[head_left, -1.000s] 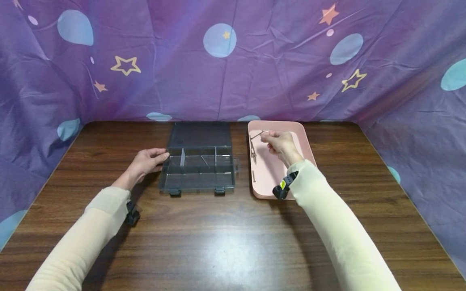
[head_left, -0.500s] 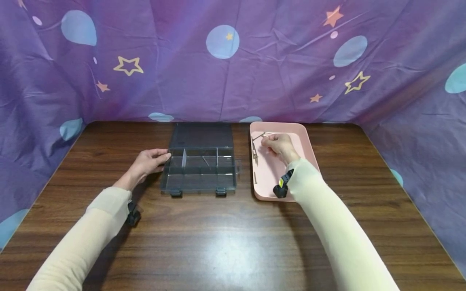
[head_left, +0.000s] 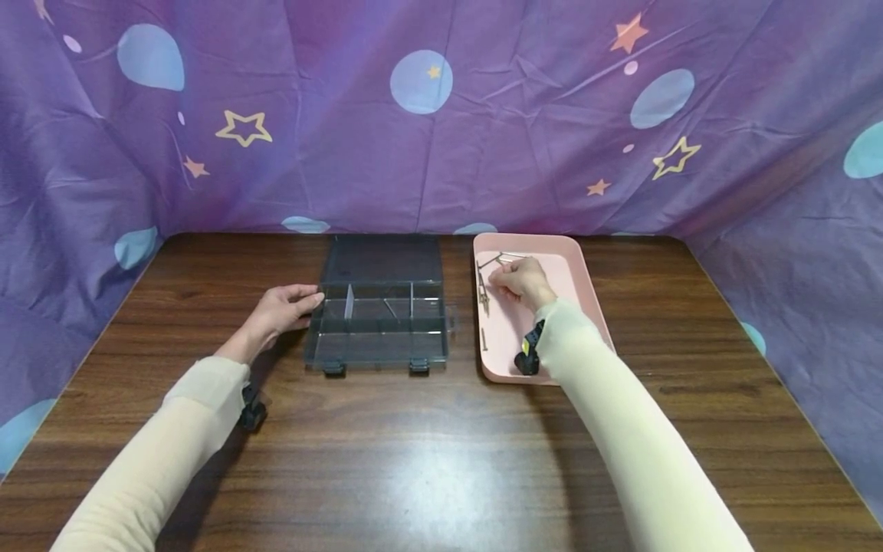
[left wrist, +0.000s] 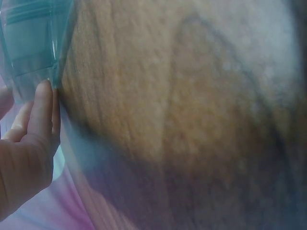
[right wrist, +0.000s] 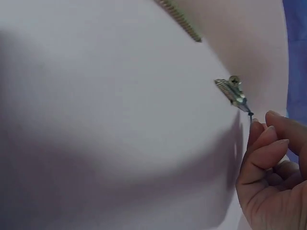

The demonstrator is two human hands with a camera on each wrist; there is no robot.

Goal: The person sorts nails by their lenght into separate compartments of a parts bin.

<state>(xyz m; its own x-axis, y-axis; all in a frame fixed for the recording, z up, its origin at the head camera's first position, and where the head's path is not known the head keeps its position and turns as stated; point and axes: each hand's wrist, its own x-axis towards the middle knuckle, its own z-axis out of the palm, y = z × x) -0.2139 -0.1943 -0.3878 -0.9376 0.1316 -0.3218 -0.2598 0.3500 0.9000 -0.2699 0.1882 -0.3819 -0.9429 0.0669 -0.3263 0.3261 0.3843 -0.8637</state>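
Observation:
My left hand [head_left: 279,310] rests its fairly straight fingers and thumb against the left side of a dark see-through compartment box [head_left: 375,360], whose lid [head_left: 385,259] lies back. One thin metal piece [head_left: 390,307] lies slantwise in its middle compartment. Over the pink tray [head_left: 586,284], my right hand [head_left: 526,282] pinches a thin dark nail [right wrist: 251,115]; its flat head pokes out past the fingertips, the shank hidden by them. Just beyond that head, a clump of screws [right wrist: 231,91] lies along the tray's wall. Another threaded screw [right wrist: 182,20] lies apart, nearer the tray's front.
Several thin metal pieces [head_left: 491,259] lie in the tray's back left corner. Two latches [head_left: 418,366] stick out from the box's front edge. A strip of brown wooden table [head_left: 461,337] separates box and tray. A purple patterned cloth [head_left: 345,153] hangs behind.
My right hand has come lower and nearer within the tray, away from the back left corner toward the clump of screws. The left hand stays at the box.

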